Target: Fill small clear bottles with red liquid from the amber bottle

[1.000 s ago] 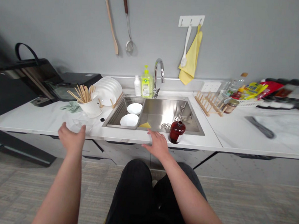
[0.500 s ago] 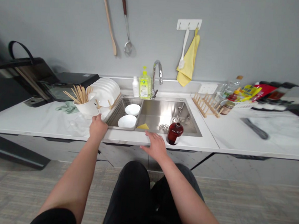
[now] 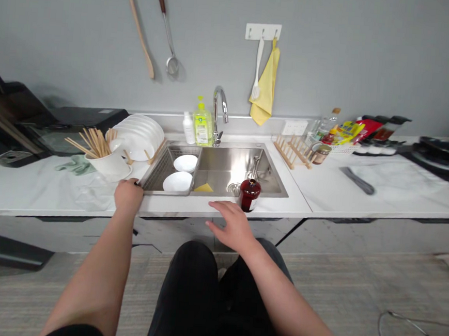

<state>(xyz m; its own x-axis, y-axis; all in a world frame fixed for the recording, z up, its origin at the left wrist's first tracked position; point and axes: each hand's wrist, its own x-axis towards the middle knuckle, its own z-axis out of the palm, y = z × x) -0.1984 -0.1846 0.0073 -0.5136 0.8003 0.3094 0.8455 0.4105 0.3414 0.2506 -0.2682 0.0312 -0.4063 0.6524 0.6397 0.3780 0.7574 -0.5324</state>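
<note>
My left hand [image 3: 128,195] is curled at the front left corner of a wire drying rack [image 3: 166,168] set in the steel sink [image 3: 232,168], and its fingers hide that corner. Two white bowls [image 3: 177,182] lie in the rack. My right hand [image 3: 231,225] lies open on the counter's front edge, holding nothing, just left of a dark red glass bottle [image 3: 249,195]. A yellow sponge [image 3: 203,188] lies in the sink basin.
A white mug of wooden chopsticks [image 3: 108,165] and stacked white plates [image 3: 139,138] stand left of the sink. Behind it are a dish soap bottle [image 3: 202,127] and a chrome faucet [image 3: 219,110]. A wooden plate rack [image 3: 291,151] stands to the right.
My left hand has moved right from the counter to the rack's corner. The view has swung left. My right hand has stayed near the counter's edge, and the bottle has not moved.
</note>
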